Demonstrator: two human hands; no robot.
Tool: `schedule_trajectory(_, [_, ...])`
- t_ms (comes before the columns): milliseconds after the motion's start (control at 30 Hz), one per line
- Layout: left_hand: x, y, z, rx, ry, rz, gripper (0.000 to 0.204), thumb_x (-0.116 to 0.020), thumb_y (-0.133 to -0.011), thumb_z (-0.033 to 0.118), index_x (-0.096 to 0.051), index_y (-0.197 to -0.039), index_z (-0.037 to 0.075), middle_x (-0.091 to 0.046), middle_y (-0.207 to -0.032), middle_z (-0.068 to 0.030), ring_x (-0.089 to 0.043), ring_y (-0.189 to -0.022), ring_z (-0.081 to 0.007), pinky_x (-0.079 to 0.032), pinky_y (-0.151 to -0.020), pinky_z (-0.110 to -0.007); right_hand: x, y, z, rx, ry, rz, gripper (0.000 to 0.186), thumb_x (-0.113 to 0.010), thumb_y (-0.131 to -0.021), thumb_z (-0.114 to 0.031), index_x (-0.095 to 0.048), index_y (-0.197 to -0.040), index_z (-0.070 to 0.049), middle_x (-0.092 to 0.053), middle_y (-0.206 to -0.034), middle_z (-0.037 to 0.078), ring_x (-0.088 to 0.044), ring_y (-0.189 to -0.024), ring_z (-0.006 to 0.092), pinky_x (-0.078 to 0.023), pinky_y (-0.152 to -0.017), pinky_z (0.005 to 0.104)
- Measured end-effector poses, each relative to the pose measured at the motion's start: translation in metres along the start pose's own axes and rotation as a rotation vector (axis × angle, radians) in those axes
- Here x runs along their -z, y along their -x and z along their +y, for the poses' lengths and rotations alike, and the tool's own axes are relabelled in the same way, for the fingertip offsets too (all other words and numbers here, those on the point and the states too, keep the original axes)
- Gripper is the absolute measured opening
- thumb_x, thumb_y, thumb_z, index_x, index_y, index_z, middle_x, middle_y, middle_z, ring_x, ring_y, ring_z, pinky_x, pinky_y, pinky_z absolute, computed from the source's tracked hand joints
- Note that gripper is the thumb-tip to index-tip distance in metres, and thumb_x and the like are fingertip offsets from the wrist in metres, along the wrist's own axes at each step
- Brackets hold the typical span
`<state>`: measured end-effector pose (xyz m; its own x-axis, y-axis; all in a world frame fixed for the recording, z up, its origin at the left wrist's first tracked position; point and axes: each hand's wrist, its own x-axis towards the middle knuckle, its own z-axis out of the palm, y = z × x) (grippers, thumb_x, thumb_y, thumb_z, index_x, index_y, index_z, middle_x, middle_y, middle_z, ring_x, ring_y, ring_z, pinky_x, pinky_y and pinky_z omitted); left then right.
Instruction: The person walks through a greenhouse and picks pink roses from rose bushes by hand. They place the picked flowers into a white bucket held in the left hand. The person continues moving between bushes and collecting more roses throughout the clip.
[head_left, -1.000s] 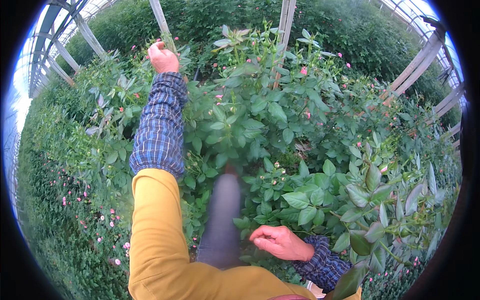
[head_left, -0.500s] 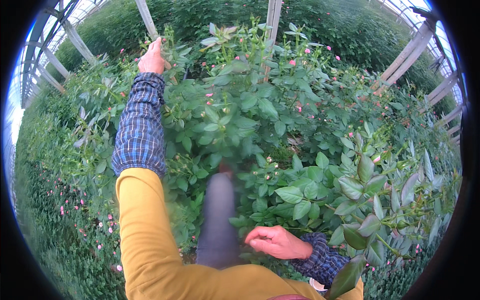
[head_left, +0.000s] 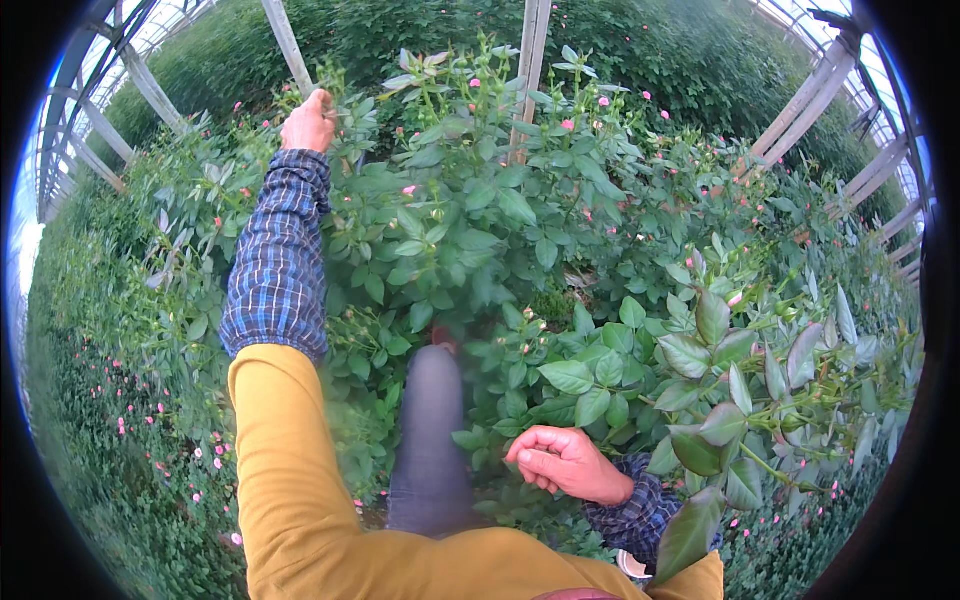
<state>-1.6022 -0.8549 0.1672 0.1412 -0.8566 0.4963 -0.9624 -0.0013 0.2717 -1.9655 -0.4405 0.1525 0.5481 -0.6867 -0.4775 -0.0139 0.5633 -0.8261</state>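
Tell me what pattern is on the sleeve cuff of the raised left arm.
A blue plaid check on the sleeve cuff, clearest in the head view, just below the left hand.

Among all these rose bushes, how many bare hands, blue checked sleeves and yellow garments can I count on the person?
Bare hands: 2, the left hand and the right hand
Blue checked sleeves: 2, the left sleeve and the right sleeve
Yellow garments: 1, the yellow top
Total: 5
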Motion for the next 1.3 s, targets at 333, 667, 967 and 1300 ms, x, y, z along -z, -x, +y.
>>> schedule_trajectory(333, [-0.003,0.020,0.004,0.076,0.006,-0.021,0.022,-0.059,-0.083,0.025,-0.054,-0.103,0.014,-0.065,-0.092,-0.0171,-0.062,-0.089,-0.0374,-0.048,-0.075,-0.047,-0.003,0.007,0.003,0.010,0.068,0.039,0.018,-0.051,-0.094,-0.019,-0.059,-0.101,-0.004,-0.056,-0.071,-0.002,-0.048,-0.058,0.0024,-0.040,-0.050,0.0165])
schedule_trajectory(667, [0.057,0.035,0.080,0.288,1.300,-0.208,0.025,-0.048,-0.090,0.030,-0.052,-0.098,0.006,-0.064,-0.093,-0.0089,-0.062,-0.064,-0.0179,-0.042,-0.043,-0.025,-0.014,0.009,0.008,0.033,0.090,0.021,0.021,-0.052,-0.093,-0.025,-0.060,-0.100,-0.007,-0.054,-0.069,-0.004,-0.046,-0.056,0.0024,-0.036,-0.047,0.0185])
schedule_trajectory(967, [0.048,0.088,0.177,-0.296,0.598,-0.120,0.027,-0.047,-0.085,0.016,-0.061,-0.106,0.005,-0.063,-0.068,-0.0125,-0.062,-0.061,-0.0216,-0.047,-0.057,-0.033,-0.015,0.019,0.015,0.029,0.054,0.027,0.018,-0.052,-0.094,-0.019,-0.060,-0.102,-0.005,-0.056,-0.071,-0.003,-0.048,-0.057,0.0014,-0.039,-0.049,0.0168])
schedule_trajectory(1300, [0.022,0.059,0.202,-0.378,0.154,-0.104,0.028,-0.057,-0.081,0.028,-0.058,-0.106,0.015,-0.066,-0.083,-0.0152,-0.063,-0.081,-0.0339,-0.050,-0.069,-0.045,-0.015,0.028,0.019,0.215,0.032,0.006,0.018,-0.052,-0.093,-0.019,-0.061,-0.102,-0.006,-0.059,-0.072,-0.003,-0.050,-0.058,0.0019,-0.041,-0.051,0.0181])
